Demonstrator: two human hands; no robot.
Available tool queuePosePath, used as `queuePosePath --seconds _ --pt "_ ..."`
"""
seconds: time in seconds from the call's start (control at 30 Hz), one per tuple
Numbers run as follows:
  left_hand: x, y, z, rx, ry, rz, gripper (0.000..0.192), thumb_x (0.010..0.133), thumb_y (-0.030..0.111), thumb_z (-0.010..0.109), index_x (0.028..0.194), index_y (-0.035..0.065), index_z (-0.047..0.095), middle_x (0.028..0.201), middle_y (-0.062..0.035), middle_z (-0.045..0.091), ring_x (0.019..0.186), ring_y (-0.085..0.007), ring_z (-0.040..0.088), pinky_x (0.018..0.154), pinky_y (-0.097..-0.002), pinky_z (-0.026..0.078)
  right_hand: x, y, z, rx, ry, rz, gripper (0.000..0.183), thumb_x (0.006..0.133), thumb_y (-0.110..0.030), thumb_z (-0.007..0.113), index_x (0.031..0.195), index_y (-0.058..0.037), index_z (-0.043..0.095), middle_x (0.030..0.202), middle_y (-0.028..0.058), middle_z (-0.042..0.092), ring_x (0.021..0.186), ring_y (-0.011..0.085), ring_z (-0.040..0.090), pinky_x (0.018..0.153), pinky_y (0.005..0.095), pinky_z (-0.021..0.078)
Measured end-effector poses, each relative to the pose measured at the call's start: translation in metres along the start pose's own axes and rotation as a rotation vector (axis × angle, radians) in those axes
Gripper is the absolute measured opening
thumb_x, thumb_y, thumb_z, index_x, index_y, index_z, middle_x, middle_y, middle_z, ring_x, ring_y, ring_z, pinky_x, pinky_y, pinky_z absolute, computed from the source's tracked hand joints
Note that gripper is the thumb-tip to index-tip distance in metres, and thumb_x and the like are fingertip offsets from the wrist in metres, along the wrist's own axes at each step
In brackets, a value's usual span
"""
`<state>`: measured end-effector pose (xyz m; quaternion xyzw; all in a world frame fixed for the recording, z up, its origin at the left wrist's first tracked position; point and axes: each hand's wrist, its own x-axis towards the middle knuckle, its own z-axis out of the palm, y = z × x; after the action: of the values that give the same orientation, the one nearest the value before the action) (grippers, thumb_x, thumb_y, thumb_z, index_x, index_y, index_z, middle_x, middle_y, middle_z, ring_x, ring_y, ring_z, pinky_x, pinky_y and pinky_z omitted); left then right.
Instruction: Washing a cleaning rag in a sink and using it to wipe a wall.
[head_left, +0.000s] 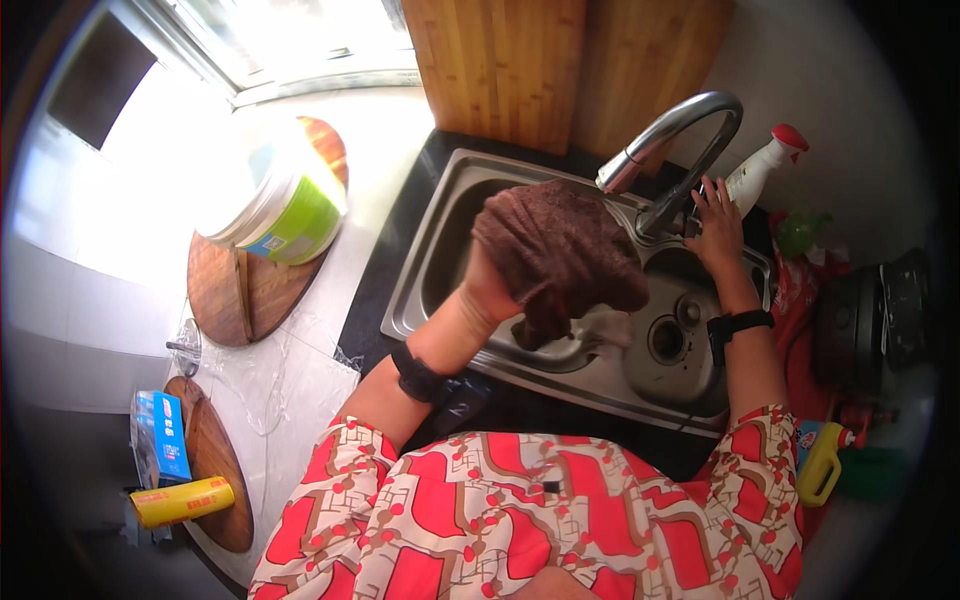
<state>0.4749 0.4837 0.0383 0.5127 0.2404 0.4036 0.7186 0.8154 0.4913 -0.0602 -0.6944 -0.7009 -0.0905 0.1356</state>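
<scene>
A brown cloth (562, 255) is in my left hand (491, 285), bunched up and hanging over the stainless steel double sink (439, 232). The cloth hides most of that hand's fingers. My right hand (720, 232) is beside the base of the chrome faucet (664, 214), its fingers spread. Whether it touches the faucet's lever cannot be made out. A white spray bottle (754, 180) with a red head stands just behind these fingers. The smaller basin shows a drain (667, 339) with dark specks around it.
Bamboo boards (502, 67) lean behind the sink. To the left, a bucket (300, 225) sits on a round wooden board (210, 292); a yellow roll (184, 502) and blue box (161, 435) lie nearer. A yellow bottle (821, 465) and dark appliance (847, 330) are at right.
</scene>
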Motion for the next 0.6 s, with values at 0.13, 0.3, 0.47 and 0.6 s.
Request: queuePosePath --seconds 0.13,0.3,0.47,0.6 --pt "0.000 0.000 0.003 -0.684 -0.069 -0.093 0.029 0.095 0.020 0.040 0.117 0.0023 0.047 0.114 -0.0076 0.056 0.106 -0.0159 0.052 0.097 -0.0307 0.040 -0.002 -0.001 0.002 -0.053 -0.051 0.080 0.081 0.052 -0.016 0.082 0.124 -0.0163 0.045 0.145 0.0014 0.027 0.134 0.0286 0.026 0.103 0.0428 0.0321" --pt "0.002 -0.013 -0.005 -0.383 -0.089 0.000 0.036 0.091 0.015 0.046 0.125 0.0031 0.045 0.123 -0.0084 0.054 0.109 -0.0166 0.052 0.097 -0.0326 0.040 -0.003 -0.002 0.008 -0.030 -0.051 0.125 0.078 0.052 -0.019 0.083 0.122 -0.0161 0.050 0.144 -0.0010 0.028 0.128 0.0274 0.035 0.098 0.0424 0.0362" --pt "-0.003 -0.007 -0.001 -0.895 -0.081 -0.140 0.036 0.093 0.016 0.042 0.126 0.0027 0.045 0.121 -0.0089 0.055 0.109 -0.0169 0.052 0.097 -0.0325 0.041 -0.007 -0.001 0.015 -0.022 -0.017 0.131 0.077 0.052 -0.017 0.081 0.121 -0.0158 0.050 0.145 -0.0016 0.027 0.124 0.0281 0.039 0.096 0.0411 0.0379" --pt "-0.003 -0.020 -0.010 -0.817 -0.112 -0.072 0.037 0.094 0.020 0.039 0.127 0.0027 0.044 0.122 -0.0095 0.054 0.110 -0.0186 0.052 0.098 -0.0333 0.041 -0.005 -0.004 0.018 0.003 -0.007 0.128 0.076 0.053 -0.017 0.081 0.122 -0.0158 0.049 0.145 -0.0017 0.027 0.121 0.0277 0.041 0.095 0.0407 0.0384"
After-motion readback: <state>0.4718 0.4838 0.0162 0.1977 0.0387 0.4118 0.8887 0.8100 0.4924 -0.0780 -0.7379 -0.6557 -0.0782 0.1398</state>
